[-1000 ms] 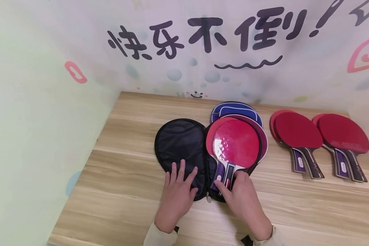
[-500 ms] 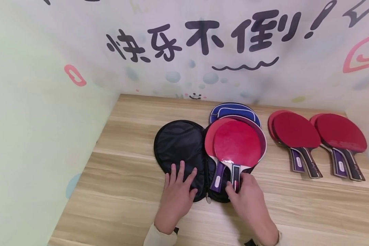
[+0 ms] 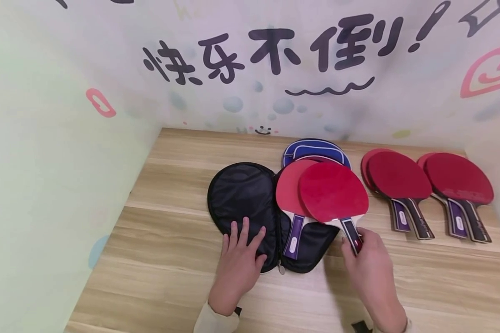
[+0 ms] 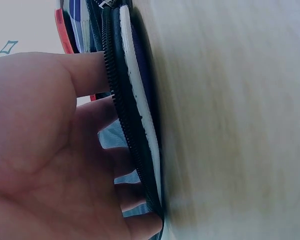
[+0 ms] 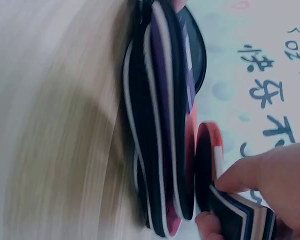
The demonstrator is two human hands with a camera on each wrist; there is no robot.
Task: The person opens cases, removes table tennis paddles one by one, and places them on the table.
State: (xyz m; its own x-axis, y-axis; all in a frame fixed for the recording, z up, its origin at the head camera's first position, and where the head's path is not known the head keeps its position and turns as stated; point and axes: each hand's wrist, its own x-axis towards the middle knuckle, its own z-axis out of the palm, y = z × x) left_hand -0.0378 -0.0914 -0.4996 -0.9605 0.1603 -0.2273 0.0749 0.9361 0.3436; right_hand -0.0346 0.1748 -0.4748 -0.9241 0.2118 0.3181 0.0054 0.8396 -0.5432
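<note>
My right hand (image 3: 371,268) grips the dark handle of a red table tennis paddle (image 3: 333,192), tilted to the right, its blade overlapping another paddle in the head view. That second paddle (image 3: 289,189), with a purple handle, lies on the right half of a black paddle case (image 3: 243,194) spread open on the table. My left hand (image 3: 239,263) rests with fingers spread on the case's left half. In the left wrist view its fingers (image 4: 92,75) lie across the zipped edge of the case. The right wrist view shows the held paddle's handle (image 5: 235,215) between thumb and fingers, beside the layered cases.
Behind the black case lies a blue case (image 3: 316,150) with white piping. To the right, two overlapping pairs of red paddles rest on the wooden table (image 3: 171,277), a nearer pair (image 3: 400,175) and a farther pair (image 3: 460,180). A printed wall (image 3: 216,106) rises behind.
My right hand has drawn the dark-handled paddle rightward, away from the purple-handled one, and tilted it. The left hand stays on the case.
</note>
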